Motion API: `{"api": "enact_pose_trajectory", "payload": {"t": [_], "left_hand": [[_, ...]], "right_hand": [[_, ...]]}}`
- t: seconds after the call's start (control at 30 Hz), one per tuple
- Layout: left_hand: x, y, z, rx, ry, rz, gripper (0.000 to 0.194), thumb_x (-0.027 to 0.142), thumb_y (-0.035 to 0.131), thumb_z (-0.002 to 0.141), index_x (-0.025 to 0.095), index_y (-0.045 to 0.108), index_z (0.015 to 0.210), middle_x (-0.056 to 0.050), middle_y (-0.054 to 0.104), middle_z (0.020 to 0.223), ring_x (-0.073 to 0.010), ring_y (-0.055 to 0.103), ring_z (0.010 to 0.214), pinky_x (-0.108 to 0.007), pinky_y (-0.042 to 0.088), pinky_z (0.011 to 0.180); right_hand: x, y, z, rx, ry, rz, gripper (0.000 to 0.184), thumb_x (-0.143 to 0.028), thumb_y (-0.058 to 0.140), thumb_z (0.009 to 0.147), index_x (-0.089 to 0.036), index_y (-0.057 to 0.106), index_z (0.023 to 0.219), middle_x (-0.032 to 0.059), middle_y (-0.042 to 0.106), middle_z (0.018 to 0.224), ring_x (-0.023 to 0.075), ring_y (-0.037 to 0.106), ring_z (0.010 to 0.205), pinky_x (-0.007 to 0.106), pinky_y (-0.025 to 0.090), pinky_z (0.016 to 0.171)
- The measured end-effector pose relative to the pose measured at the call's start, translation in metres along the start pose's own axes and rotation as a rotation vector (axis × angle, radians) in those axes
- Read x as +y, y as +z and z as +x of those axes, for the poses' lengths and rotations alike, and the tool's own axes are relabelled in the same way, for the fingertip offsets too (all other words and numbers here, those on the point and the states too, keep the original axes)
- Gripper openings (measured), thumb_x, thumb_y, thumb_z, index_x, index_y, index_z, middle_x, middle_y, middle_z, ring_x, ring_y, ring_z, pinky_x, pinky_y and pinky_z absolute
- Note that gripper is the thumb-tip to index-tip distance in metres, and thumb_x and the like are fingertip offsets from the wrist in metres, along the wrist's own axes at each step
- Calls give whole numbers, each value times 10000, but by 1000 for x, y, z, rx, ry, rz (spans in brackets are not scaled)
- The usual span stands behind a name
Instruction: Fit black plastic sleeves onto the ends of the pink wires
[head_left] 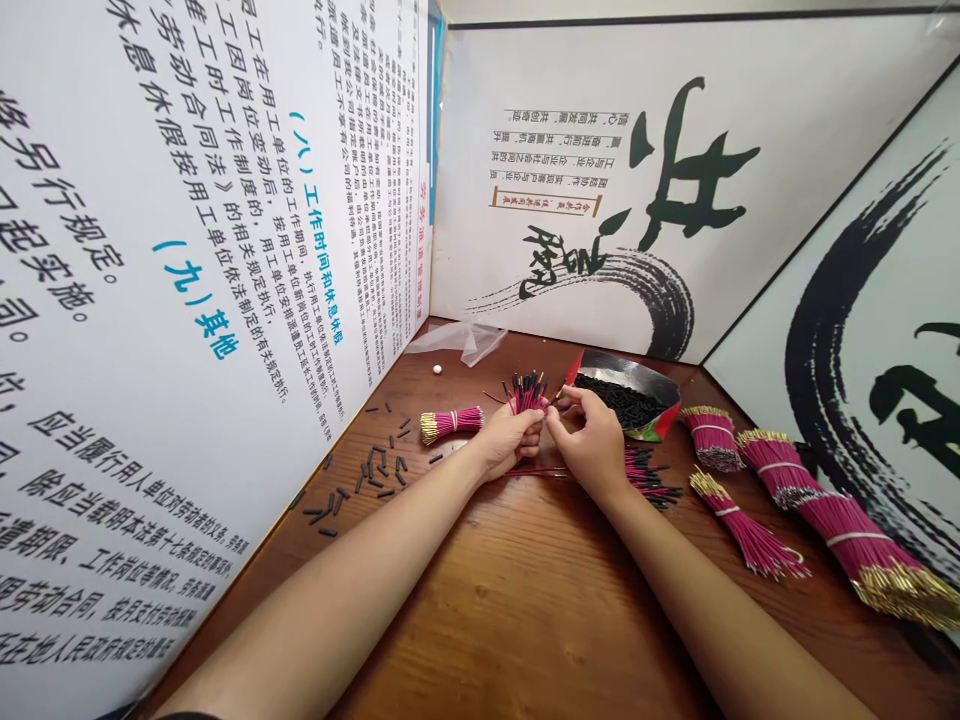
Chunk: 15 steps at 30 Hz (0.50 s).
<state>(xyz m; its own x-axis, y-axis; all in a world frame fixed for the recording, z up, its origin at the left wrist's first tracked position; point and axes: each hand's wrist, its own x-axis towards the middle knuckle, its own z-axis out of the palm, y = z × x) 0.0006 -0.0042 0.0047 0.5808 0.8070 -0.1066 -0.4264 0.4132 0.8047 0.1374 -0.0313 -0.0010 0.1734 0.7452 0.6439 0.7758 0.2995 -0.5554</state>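
Note:
My left hand point(512, 436) is closed around a bunch of magenta wires point(525, 388), whose upper ends fan out, many with black sleeves and some with gold tips. Right beside it, my right hand point(589, 440) has thumb and forefinger pinched together at a single wire at the bunch's right edge; its far end is partly hidden by the fingers. Under and behind the right wrist lies a pile of black-sleeved wires point(651, 478). A tied bundle of magenta wires point(451, 424) rests to the left of my left hand. A few loose wires point(541, 471) lie below the hands.
An open box of black sleeves point(626, 402) stands behind my right hand. Loose black sleeves point(379, 468) are scattered at left. Several tied wire bundles point(825, 500) lie at right. A clear plastic bag point(461, 342) and a white bead point(437, 370) sit at the back, before printed panels point(570, 270).

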Motion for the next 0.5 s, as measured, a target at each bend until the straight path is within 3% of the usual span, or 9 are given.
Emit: {"api": "enact_pose_trajectory", "payload": {"t": [0.23, 0.5], "left_hand": [[1, 1, -1, -1, -12, 10, 246, 245, 664, 767, 191, 425, 789, 105, 310, 533, -20, 203, 407, -156, 127, 422], [-1, -2, 1, -16, -6, -16, 254, 253, 685, 752, 181, 442, 776, 100, 314, 542, -19, 209, 411, -158, 126, 418]], "right_hand": [[-3, -1, -1, -3, -37, -24, 309, -313, 600, 785, -211, 615, 1077, 42, 711, 906, 208, 639, 747, 387, 434, 820], [-4, -1, -1, -17, -13, 8, 326, -327, 609, 781, -208, 616, 1084, 45, 706, 908, 206, 638, 740, 392, 442, 821]]}}
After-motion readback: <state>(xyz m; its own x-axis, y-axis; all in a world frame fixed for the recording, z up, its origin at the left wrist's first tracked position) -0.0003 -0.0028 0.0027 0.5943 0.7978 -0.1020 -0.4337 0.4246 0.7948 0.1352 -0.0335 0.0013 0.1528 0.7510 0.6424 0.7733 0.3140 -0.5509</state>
